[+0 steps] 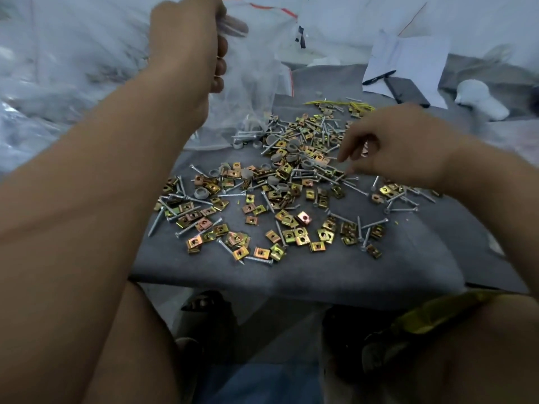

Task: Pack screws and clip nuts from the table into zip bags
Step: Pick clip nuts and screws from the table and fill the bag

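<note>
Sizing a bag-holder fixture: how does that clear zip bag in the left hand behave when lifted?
Likely floppy: the zip bag hangs crumpled from the left hand. Probably bottom-heavy, since screws and grey caps pool at its base. Its mouth probably won't stay open unaided.

Screws [309, 173] and clip nuts [297, 237] spread on the bench [291, 275], zip bag [250, 91] behind them on the left, pen [379, 77] far back right.

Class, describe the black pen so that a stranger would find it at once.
Start at the grey table and look to its far right corner, where white paper lies. The pen rests on the paper's left edge: slim and black, unlike the flat dark case beside it.
</note>
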Available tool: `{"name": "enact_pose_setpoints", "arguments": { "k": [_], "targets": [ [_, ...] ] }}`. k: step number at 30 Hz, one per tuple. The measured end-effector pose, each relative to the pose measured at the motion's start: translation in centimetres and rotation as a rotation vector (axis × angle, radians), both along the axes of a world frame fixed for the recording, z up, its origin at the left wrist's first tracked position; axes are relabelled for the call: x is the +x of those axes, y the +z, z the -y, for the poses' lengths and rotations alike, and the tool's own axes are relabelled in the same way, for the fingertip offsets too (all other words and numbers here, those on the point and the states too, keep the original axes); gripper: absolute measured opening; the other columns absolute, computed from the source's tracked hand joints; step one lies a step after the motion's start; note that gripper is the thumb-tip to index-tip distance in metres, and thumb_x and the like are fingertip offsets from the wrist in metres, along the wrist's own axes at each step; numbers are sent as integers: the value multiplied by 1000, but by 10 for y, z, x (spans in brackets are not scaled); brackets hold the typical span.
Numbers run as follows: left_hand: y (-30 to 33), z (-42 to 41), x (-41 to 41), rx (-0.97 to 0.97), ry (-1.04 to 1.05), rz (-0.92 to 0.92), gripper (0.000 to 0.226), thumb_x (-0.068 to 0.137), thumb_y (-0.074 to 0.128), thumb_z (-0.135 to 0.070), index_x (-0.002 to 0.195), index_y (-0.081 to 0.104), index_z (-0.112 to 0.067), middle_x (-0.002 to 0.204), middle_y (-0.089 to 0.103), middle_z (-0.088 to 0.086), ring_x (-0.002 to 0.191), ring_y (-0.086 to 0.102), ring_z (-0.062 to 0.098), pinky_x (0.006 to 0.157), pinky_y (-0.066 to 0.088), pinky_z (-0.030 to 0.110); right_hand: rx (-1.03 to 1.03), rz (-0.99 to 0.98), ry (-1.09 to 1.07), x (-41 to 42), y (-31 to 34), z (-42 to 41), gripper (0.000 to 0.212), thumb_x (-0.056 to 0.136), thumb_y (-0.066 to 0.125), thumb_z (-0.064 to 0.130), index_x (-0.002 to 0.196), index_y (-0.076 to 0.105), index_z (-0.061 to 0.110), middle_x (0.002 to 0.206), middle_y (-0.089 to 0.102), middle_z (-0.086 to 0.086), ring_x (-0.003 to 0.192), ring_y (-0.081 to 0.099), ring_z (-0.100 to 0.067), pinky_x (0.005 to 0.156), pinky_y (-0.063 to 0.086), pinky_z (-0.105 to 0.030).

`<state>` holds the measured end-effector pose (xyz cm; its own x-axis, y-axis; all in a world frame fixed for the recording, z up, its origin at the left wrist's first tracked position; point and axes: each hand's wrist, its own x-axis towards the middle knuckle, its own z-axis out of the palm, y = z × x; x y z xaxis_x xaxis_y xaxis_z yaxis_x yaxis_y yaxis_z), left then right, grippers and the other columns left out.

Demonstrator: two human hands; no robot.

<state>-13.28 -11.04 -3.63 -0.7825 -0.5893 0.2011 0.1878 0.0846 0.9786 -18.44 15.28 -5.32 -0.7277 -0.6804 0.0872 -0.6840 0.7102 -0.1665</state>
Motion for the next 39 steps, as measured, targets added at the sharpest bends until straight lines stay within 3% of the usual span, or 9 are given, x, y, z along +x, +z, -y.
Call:
{"name": "enact_pose_setpoints", "arguments": {
  "k": [3,6,11,14,20,24,31,36,39],
  "targets": [
    [0,-1,-1,-21,1,12,36,101,51,-21,107,82,-3,68,37,-1,62,31,18,54,27,30,-135,74,128,12,0,9,11,81,86,35,87,79,39,78,68,24,79,60,5,68,42,-16],
    [-1,-2,-1,-24,-8,7,36,101,51,-21,107,82,-2,68,38,-1,61,30,17,53,26,30,-70,127,195,21,-7,19,12,77,88,39,86,81,38,69,64,35,76,58,14,61,38,-2],
    [-1,0,-2,-16,0,5,36,101,52,-22,107,81,-2,66,38,-1,59,30,17,52,23,28,2,149,151,20,-16,27,7,81,85,42,83,80,37,61,63,28,72,53,22,61,36,1],
    [-1,0,-2,-5,2,1,35,101,52,-21,105,82,-3,65,38,-1,59,30,18,51,24,27,4,205,113,19,-19,27,9,85,83,39,83,77,33,64,65,25,67,56,18,55,37,0],
    [-1,-1,-1,-5,-4,-5,34,101,53,-21,103,82,-2,69,36,3,67,26,22,53,23,30,34,206,141,26,-19,28,17,80,87,37,91,75,34,81,64,18,77,59,6,60,38,-2],
    [-1,-1,0,2,2,-1,34,101,53,-21,102,81,-2,70,36,3,68,25,22,52,24,31,-33,186,193,30,-17,27,14,82,85,32,92,76,33,88,67,17,85,62,-1,76,49,-21],
    [2,-1,1,-8,9,14,35,101,54,-22,98,84,-4,68,39,3,59,29,19,52,24,30,-663,506,326,35,-2,15,25,80,81,7,104,79,5,95,80,-5,95,77,-21,92,61,-33],
    [1,-1,0,-14,1,7,36,101,53,-23,102,83,-2,67,38,1,57,29,18,49,25,28,-744,609,358,38,-2,16,30,81,75,0,112,75,0,97,79,-17,92,76,-33,90,61,-47],
    [2,-1,-2,-6,6,19,36,100,54,-23,100,83,-3,66,40,1,55,30,17,49,25,27,-757,662,365,37,-4,16,28,82,75,3,110,74,-1,98,78,-20,92,76,-35,88,62,-47]
  ]
}}
